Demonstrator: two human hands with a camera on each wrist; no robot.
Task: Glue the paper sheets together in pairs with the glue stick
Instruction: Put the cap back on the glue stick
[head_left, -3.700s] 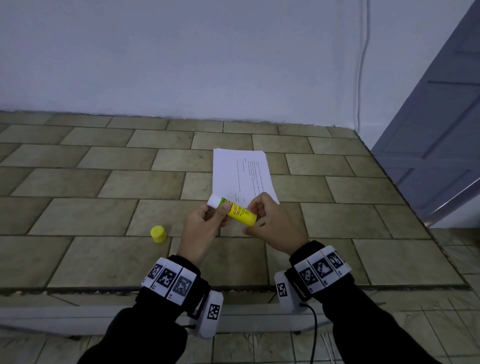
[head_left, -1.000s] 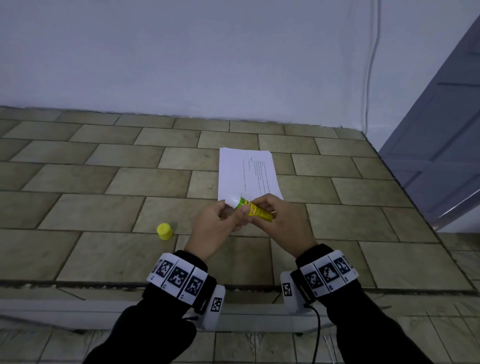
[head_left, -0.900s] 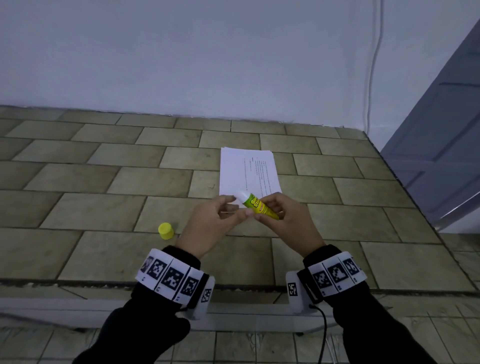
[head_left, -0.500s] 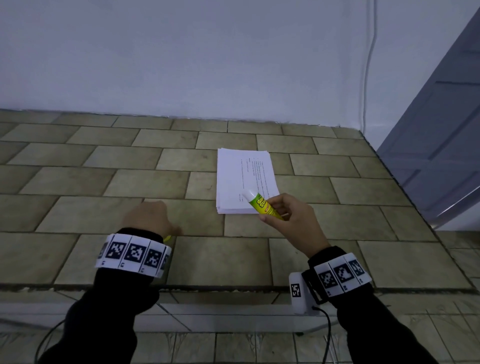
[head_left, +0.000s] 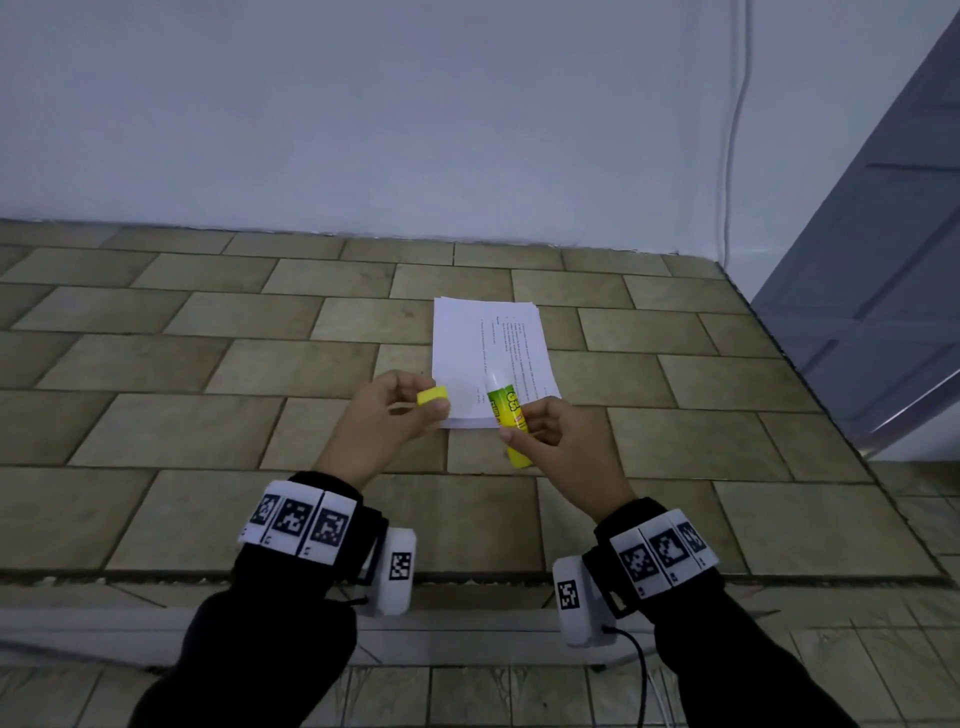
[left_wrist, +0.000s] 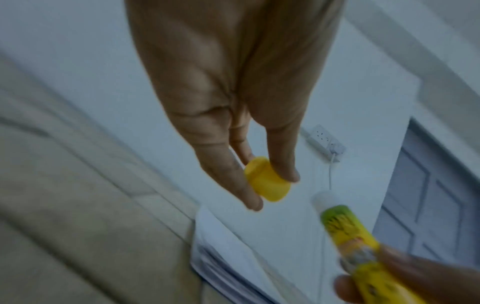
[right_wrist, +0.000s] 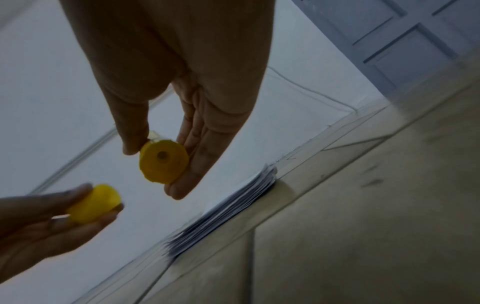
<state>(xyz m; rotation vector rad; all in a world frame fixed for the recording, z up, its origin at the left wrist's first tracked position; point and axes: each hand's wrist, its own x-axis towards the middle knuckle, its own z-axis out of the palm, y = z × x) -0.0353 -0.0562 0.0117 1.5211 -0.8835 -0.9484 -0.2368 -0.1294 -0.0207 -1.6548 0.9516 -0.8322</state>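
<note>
Cap pinched in left hand, beside uncapped glue stick gripped by right hand.

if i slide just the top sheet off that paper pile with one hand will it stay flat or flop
Probably flop: the paper pile is thin loose sheets, so a lifted one would likely droop past the grip. Its edges look fanned and uneven, so sheets beneath may drag along. It should be very light, and the tiled surface gives little edge to catch.

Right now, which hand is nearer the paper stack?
Right. The right hand, holding the glue stick, overlaps the paper stack at its near edge; the left hand, pinching the yellow cap, sits beside its left corner.
</note>
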